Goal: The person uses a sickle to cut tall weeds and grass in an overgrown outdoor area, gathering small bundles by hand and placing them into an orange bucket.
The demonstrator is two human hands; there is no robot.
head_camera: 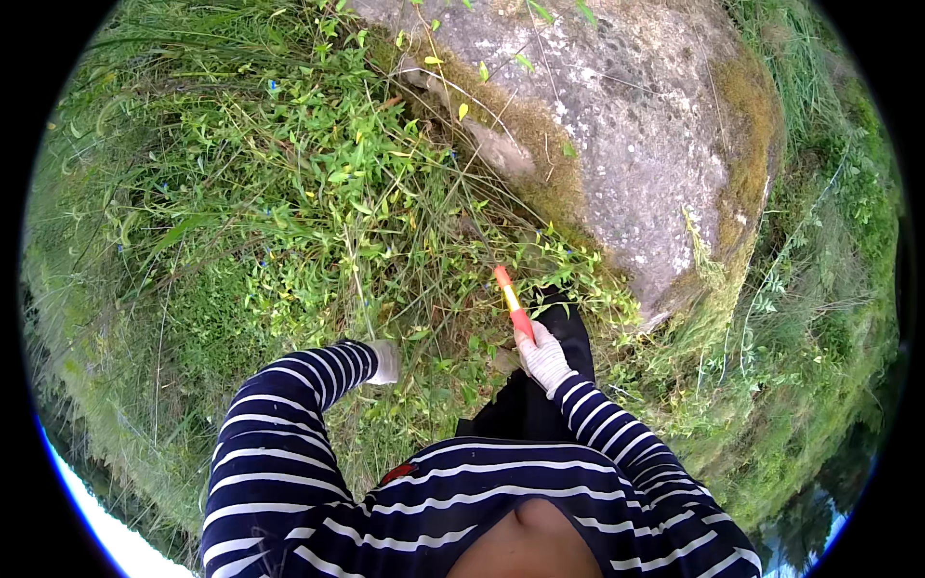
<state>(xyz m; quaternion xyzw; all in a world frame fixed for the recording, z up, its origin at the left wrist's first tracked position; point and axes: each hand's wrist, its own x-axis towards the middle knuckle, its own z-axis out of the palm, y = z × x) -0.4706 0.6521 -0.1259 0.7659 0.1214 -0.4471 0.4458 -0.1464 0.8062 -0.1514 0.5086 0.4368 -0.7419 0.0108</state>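
My right hand (pixel 543 355), in a pale knitted glove, is closed around the red and yellow handle (pixel 510 298) of a tool. The tool's far end runs up into the grass beside the rock; its blade or head is hidden there, so its kind cannot be told. My left hand (pixel 386 363), also in a pale glove, is low among green stems at the left, near a long dry stalk (pixel 355 278). Its fingers are mostly hidden, and whether it grips any stems cannot be told.
A large boulder (pixel 650 144) with moss and lichen fills the upper right. Dense weeds (pixel 340 166) with small blue flowers grow to its left. My dark-trousered leg (pixel 571 332) stands close to the boulder's lower edge. More grass and shrubs (pixel 831 303) lie to the right.
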